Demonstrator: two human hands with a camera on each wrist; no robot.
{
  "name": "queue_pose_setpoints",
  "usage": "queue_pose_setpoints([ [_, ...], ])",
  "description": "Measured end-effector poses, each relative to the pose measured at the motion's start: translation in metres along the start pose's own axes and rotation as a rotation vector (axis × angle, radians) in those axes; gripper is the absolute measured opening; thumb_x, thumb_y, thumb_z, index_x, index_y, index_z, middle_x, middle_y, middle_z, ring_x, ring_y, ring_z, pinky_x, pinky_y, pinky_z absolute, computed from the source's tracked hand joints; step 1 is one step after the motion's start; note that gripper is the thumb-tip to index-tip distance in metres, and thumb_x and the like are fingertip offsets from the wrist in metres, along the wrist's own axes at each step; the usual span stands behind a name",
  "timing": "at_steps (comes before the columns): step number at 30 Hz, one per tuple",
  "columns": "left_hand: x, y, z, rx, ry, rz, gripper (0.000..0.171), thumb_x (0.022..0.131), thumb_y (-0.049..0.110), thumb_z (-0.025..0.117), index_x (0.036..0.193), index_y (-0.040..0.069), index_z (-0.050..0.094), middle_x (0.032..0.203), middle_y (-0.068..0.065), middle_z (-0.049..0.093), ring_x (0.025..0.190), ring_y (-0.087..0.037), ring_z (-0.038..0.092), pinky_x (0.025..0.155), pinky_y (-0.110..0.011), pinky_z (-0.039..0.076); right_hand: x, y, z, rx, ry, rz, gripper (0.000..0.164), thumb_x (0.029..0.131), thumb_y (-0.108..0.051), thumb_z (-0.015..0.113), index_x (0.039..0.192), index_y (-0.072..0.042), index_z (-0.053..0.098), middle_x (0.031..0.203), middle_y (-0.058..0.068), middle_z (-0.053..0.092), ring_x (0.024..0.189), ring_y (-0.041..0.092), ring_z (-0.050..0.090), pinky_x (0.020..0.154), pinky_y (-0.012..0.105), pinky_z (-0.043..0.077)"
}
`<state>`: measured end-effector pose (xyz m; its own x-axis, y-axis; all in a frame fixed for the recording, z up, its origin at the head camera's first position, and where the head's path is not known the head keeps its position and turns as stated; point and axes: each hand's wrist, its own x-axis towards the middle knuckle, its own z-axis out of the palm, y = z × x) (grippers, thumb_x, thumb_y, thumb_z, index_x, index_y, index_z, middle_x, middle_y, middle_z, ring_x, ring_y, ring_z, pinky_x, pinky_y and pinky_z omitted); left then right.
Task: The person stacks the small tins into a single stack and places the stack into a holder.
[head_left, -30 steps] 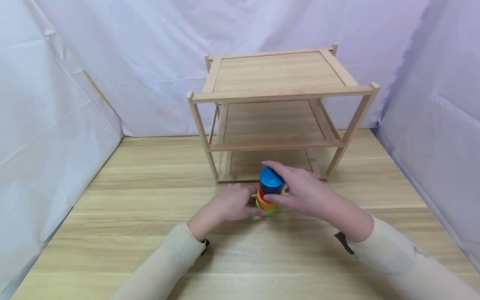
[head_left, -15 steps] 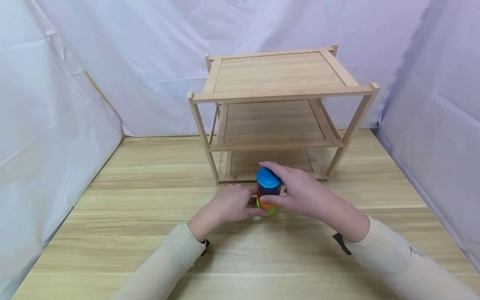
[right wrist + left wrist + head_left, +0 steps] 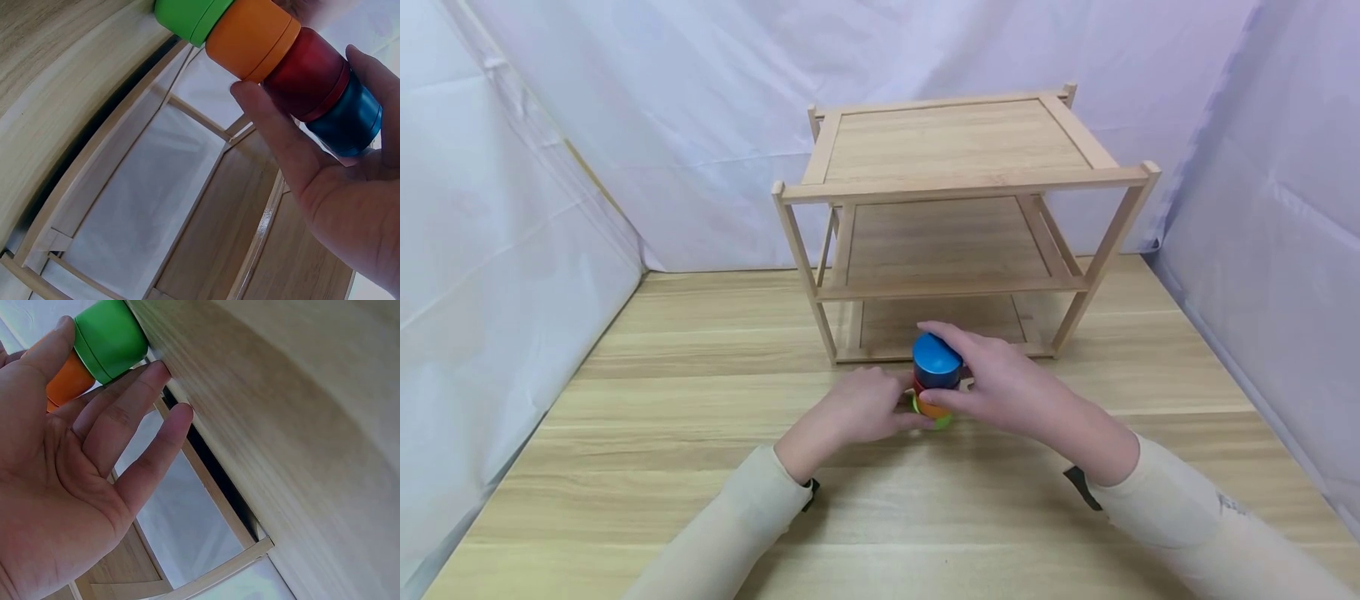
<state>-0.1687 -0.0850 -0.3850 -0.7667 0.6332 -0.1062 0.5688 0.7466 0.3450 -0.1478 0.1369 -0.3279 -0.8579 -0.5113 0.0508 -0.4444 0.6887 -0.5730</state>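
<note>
Small round lidded tins stand in one column on the tabletop: a green tin (image 3: 111, 339) at the bottom, then an orange tin (image 3: 252, 39), a red tin (image 3: 307, 74) and a blue tin (image 3: 937, 358) on top. My left hand (image 3: 867, 405) holds the green tin between thumb and fingers, low on the left side. From the right, my right hand (image 3: 1004, 382) grips the upper part of the column, with fingers on the blue tin and one digit reaching down to the red and orange ones. The hands partly hide the lower tins in the head view.
Directly behind the tins stands a wooden three-tier shelf (image 3: 951, 290); its front bottom rail is close to my fingers. White curtains (image 3: 715, 133) enclose the wooden table (image 3: 647, 467) at the back and both sides.
Over the first half second, my right hand shifted the blue and red tins slightly left, bringing them more in line with those below. My left hand stayed in place; little differs since.
</note>
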Motion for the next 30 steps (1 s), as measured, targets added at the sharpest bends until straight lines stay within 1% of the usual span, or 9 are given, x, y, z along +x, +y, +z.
queue_pose_setpoints([
  [2,0.0003,0.0002,0.0002,0.001,-0.005,-0.005,0.041,0.097,0.057,0.072,0.117,0.023,0.065,0.069,0.01,0.063,0.058,-0.007,0.055,0.052,-0.023,0.041,0.0,0.0001,0.0005,0.014,-0.012,0.01,0.089,0.092,-0.035,0.086,0.165,-0.024,0.036,0.143,0.011,0.067,0.107,0.021,0.076,0.096,0.048,0.063],
  [4,0.0005,0.0007,-0.0001,0.004,-0.01,-0.01,0.041,0.097,0.058,0.072,0.119,0.023,0.066,0.071,0.01,0.065,0.059,-0.007,0.057,0.054,-0.024,0.044,0.0004,0.0002,0.001,0.031,-0.02,0.013,0.089,0.092,-0.035,0.085,0.165,-0.026,0.035,0.143,0.011,0.067,0.107,0.022,0.077,0.098,0.05,0.063],
  [10,0.0007,0.0025,-0.0023,0.009,-0.02,-0.013,0.044,0.098,0.057,0.071,0.124,0.022,0.07,0.075,0.009,0.068,0.062,-0.008,0.059,0.058,-0.024,0.048,0.0011,-0.0002,0.002,0.036,-0.007,0.003,0.086,0.094,-0.037,0.083,0.165,-0.028,0.035,0.142,0.01,0.067,0.11,0.02,0.076,0.099,0.049,0.062],
  [16,-0.0003,0.0024,-0.0034,0.0,-0.032,-0.026,0.044,0.099,0.056,0.071,0.123,0.02,0.071,0.07,0.008,0.065,0.058,-0.008,0.058,0.054,-0.024,0.046,0.0029,-0.0029,0.0032,0.02,-0.002,0.005,0.086,0.094,-0.037,0.083,0.165,-0.028,0.036,0.145,0.009,0.065,0.115,0.023,0.074,0.101,0.049,0.061],
  [22,-0.0015,0.0013,-0.0031,-0.011,-0.025,-0.028,0.041,0.099,0.055,0.072,0.119,0.019,0.072,0.073,0.009,0.065,0.06,-0.009,0.056,0.055,-0.023,0.044,0.0046,-0.004,0.0055,0.011,0.004,0.003,0.087,0.093,-0.041,0.083,0.165,-0.029,0.035,0.145,0.008,0.065,0.115,0.022,0.074,0.099,0.048,0.062],
  [27,-0.001,0.0021,-0.0025,-0.008,-0.038,-0.037,0.043,0.099,0.057,0.071,0.122,0.02,0.072,0.074,0.009,0.066,0.061,-0.01,0.057,0.055,-0.024,0.044,0.0039,-0.001,0.0065,0.043,-0.004,0.026,0.088,0.094,-0.043,0.082,0.166,-0.03,0.034,0.145,0.008,0.065,0.111,0.02,0.075,0.099,0.049,0.062],
  [30,-0.0008,0.0022,-0.0025,-0.004,-0.044,-0.039,0.046,0.099,0.057,0.07,0.124,0.02,0.071,0.07,0.008,0.063,0.059,-0.01,0.056,0.053,-0.024,0.041,0.0033,0.0004,0.0068,0.061,-0.004,0.031,0.086,0.095,-0.045,0.08,0.166,-0.029,0.033,0.145,0.009,0.065,0.11,0.02,0.076,0.099,0.05,0.062],
])
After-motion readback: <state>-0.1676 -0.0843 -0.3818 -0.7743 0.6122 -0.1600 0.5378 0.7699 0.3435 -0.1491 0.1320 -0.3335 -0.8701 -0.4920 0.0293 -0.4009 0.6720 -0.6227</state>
